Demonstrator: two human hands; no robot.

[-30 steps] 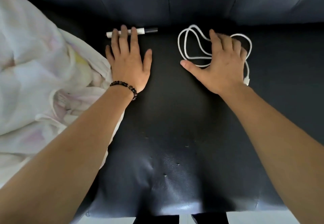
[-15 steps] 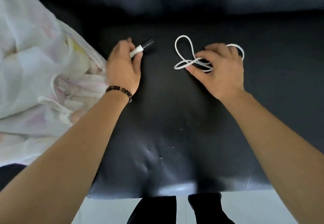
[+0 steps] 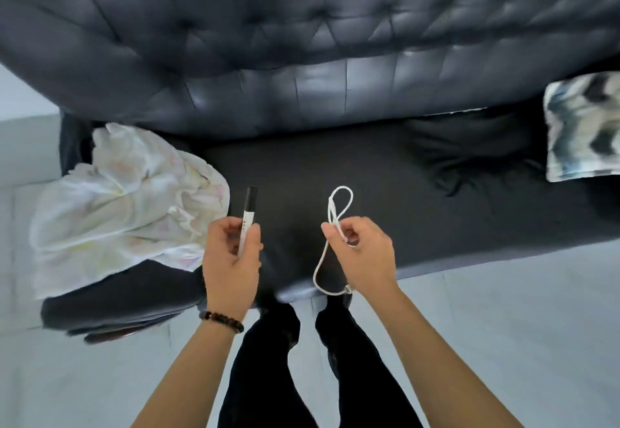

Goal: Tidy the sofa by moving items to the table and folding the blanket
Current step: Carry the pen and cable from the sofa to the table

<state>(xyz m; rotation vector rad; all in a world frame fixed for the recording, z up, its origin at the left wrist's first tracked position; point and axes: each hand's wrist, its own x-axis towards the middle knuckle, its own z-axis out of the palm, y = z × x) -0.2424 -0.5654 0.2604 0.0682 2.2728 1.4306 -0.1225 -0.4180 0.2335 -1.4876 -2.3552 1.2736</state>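
My left hand (image 3: 231, 260) grips a white marker with a black cap (image 3: 249, 208), held upright above the front of the sofa seat. My right hand (image 3: 364, 253) pinches a white cable (image 3: 339, 206); one loop stands above the fingers and another hangs below, ending in a plug near the wrist. A crumpled white blanket (image 3: 127, 199) lies on the left end of the black leather sofa (image 3: 302, 166).
A patterned cushion (image 3: 583, 129) leans at the sofa's right end. The tufted backrest (image 3: 302, 35) rises behind the seat. Pale floor tiles (image 3: 503, 327) spread in front, where my dark-trousered legs (image 3: 268, 360) stand close to the sofa edge.
Both hands have lifted off the seat, the left with the marker and the right with the cable. The view has pulled back and up, now showing the whole sofa.
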